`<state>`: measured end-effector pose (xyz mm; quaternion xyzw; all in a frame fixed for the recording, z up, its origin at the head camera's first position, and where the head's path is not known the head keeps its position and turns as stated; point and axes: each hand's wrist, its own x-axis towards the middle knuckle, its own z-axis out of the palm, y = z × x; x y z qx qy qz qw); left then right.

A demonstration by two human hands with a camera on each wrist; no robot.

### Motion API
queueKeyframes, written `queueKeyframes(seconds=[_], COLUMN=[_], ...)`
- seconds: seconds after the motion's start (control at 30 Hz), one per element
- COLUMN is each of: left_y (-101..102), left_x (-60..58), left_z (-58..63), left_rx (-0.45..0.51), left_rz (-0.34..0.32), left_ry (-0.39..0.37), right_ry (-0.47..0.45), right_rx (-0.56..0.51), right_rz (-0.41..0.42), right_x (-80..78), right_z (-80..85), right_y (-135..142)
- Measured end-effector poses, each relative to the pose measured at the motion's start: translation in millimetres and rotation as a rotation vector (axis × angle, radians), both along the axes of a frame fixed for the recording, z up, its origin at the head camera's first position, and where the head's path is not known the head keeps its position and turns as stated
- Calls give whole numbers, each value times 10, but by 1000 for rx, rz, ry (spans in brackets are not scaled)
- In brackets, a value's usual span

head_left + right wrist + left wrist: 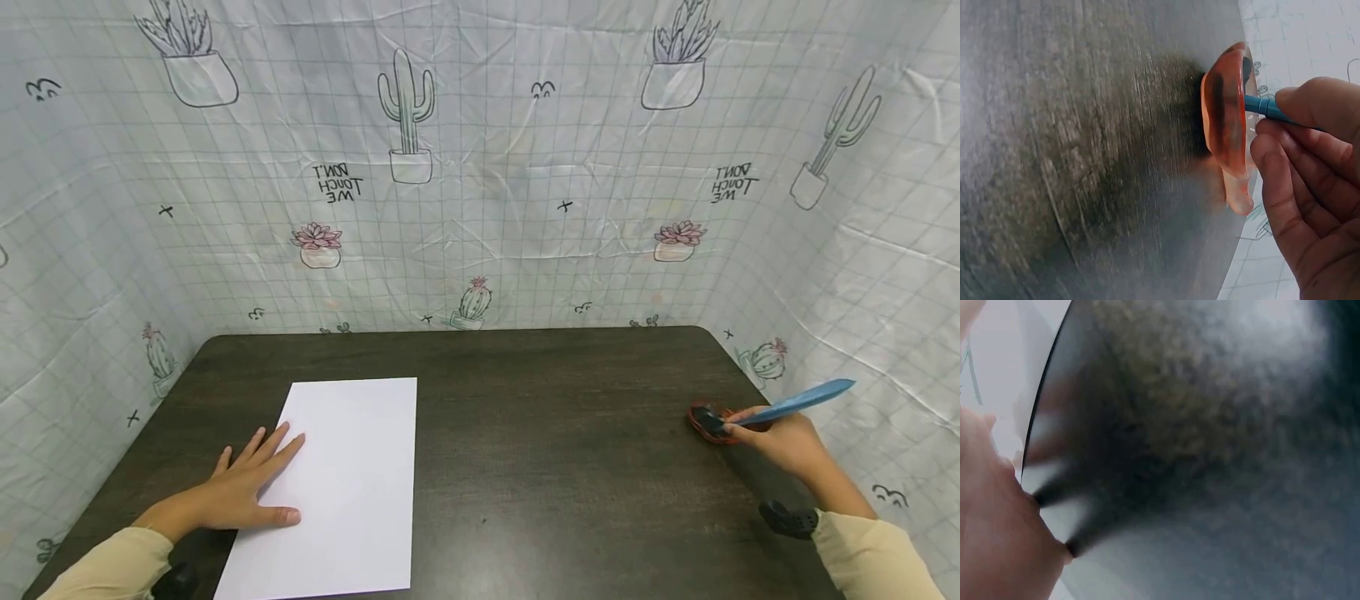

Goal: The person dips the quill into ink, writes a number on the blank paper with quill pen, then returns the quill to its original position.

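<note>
A white sheet of paper point(352, 483) lies on the left part of the dark table. My left hand point(243, 492) rests along its left edge, fingers spread and the thumb laid over the sheet. On the right, my right hand point(783, 446) pinches a slim blue paintbrush point(806, 400) whose handle widens to a flat end. Its lower end reaches into a small translucent orange-red dish point(1229, 112) holding something black point(707, 419), and the tip is hidden inside. In the right wrist view the thumb and fingertips grip the blue shaft point(1272, 109) just above the dish rim.
The dark wooden table point(540, 467) has a rounded far edge. A white grid-patterned cloth point(495, 167) printed with cacti hangs behind it and along both sides. The right hand and dish are near the table's right edge. A dark band point(787, 518) circles the right wrist.
</note>
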<state>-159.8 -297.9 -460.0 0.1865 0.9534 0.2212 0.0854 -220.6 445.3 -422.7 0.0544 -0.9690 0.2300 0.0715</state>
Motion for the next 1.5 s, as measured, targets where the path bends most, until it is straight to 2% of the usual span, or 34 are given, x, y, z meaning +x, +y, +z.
queueKeyframes(seconds=[0.2,0.4,0.6,0.8,1.2,1.5], left_y=[-26,-71,-112,-99,-55,-77], left_x=[10,1,-9,-12,25,-6], left_z=[66,44,2,31,89,52], left_rx=[77,54,38,-16,8,25], left_rz=[-33,-32,-32,-26,-33,-30], left_ry=[-16,-34,-26,-24,-32,-49], right_ry=[22,8,53,78,74,82], right_rx=[22,33,38,13,14,5], right_rz=[2,-31,-48,-44,-89,-80], right_x=[-20,-19,3,3,21,34], right_z=[-29,-39,-67,-89,-47,-23], right_y=[-10,20,33,-14,-51,-122])
